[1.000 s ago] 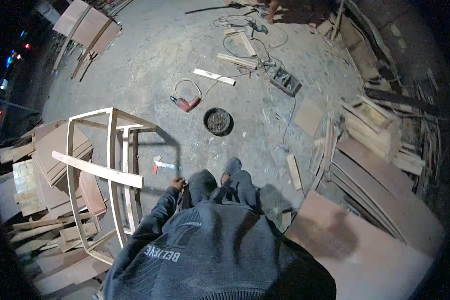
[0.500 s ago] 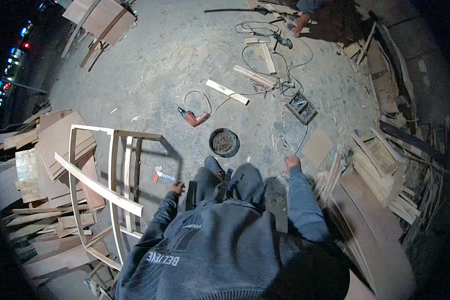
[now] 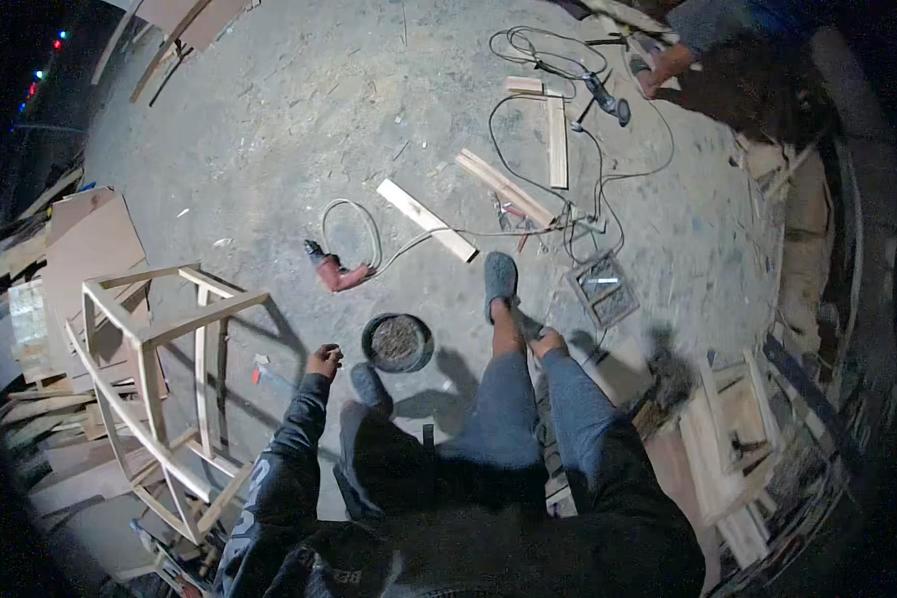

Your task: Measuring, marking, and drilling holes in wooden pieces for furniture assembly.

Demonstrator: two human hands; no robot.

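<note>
My left hand (image 3: 325, 361) hangs at left with nothing in it, its fingers loosely bent and partly apart. It is between the wooden frame (image 3: 145, 334) and a round dark tub (image 3: 397, 342) filled with small brown pieces, perhaps nails. My right hand (image 3: 545, 342) is beside my forward right leg, touching none of the floor items. Its fingers are blurred, and whether it holds anything is unclear. Ahead lie a red-brown drill (image 3: 337, 274) with a looped cord and a pale wood strip (image 3: 427, 220).
Another power tool (image 3: 606, 98) with tangled cords lies near more wood strips (image 3: 505, 187). A shallow box (image 3: 604, 289) holds small items. Wood scraps (image 3: 55, 399) are piled at left, and a small wooden frame (image 3: 738, 424) stands at right. Another person's foot (image 3: 648, 76) shows far right.
I have risen from a lower posture and stepped my right foot forward, past the tub. My left hand has moved up and leftward in view; my right hand has come closer to my leg.
</note>
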